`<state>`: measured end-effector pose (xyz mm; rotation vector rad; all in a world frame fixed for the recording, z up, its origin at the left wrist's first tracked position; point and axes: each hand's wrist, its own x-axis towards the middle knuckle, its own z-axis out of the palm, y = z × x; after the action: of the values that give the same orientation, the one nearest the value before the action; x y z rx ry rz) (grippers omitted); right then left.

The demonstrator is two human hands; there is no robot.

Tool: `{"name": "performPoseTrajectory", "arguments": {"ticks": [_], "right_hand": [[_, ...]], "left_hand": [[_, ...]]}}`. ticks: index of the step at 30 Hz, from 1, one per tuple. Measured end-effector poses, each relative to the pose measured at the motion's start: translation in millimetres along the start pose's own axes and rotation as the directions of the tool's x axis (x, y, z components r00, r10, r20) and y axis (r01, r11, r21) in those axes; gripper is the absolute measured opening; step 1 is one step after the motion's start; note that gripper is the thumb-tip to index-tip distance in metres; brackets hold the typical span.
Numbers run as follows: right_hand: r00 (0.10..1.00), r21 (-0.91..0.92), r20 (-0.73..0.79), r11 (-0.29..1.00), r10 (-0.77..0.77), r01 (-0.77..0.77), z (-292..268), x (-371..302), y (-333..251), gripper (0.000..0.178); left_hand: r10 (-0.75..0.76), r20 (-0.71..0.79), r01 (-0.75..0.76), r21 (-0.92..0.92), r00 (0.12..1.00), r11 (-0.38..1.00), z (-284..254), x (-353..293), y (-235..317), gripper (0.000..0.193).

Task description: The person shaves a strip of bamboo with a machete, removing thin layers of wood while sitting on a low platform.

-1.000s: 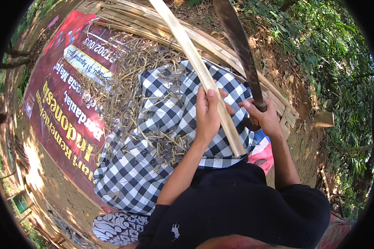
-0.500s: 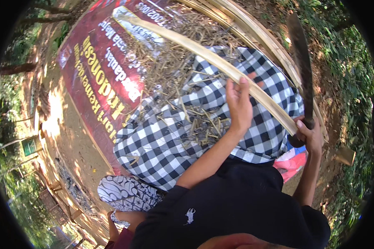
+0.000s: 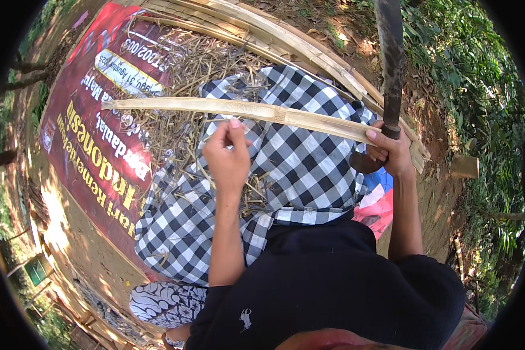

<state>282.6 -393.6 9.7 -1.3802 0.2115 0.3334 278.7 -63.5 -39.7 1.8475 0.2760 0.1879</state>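
Observation:
My right hand grips a machete by its dark handle, the long dark blade pointing up and away. The same hand pinches the right end of a pale split bamboo strip, which runs leftward across my lap. Just below the middle of this strip is my left hand, its fingers curled in and its thumb raised; nothing shows in them. Whether the thumb touches the strip is hard to see. A black-and-white checked cloth covers my lap, with thin shavings scattered on it.
A red printed banner lies on the ground to the left, strewn with shavings. Long bamboo strips are stacked along the far side. A short wood block sits at the right, near green plants.
The bamboo strip has swung from a steep slant to nearly level. My left hand has shifted left and its spread fingers have curled. My right hand, with the machete, has moved up and left in view.

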Motion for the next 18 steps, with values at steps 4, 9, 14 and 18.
{"name": "performPoseTrajectory", "arguments": {"ticks": [4, 9, 14, 18], "right_hand": [[1.000, 0.050, -0.017, 0.999, 0.003, -0.002, -5, 6, 3, 0.022], [0.936, -0.325, -0.303, 0.943, -0.180, 0.076, -4, 6, 6, 0.030], [0.765, -0.695, -0.388, 0.709, -0.513, 0.123, -19, -3, 22, 0.036], [0.807, -0.766, -0.331, 0.638, -0.489, 0.072, -1, -5, 38, 0.039]], "left_hand": [[0.664, 0.283, -0.714, 0.402, 0.692, 0.573, -13, 61, 23, 0.035], [-0.013, 0.801, -0.716, 0.542, 0.598, 0.440, 2, 106, 56, 0.050], [0.178, 0.787, -0.723, 0.418, 0.591, 0.550, 29, 119, 81, 0.059], [0.095, 0.808, -0.614, 0.360, 0.582, 0.703, 40, 109, 92, 0.059]]}}
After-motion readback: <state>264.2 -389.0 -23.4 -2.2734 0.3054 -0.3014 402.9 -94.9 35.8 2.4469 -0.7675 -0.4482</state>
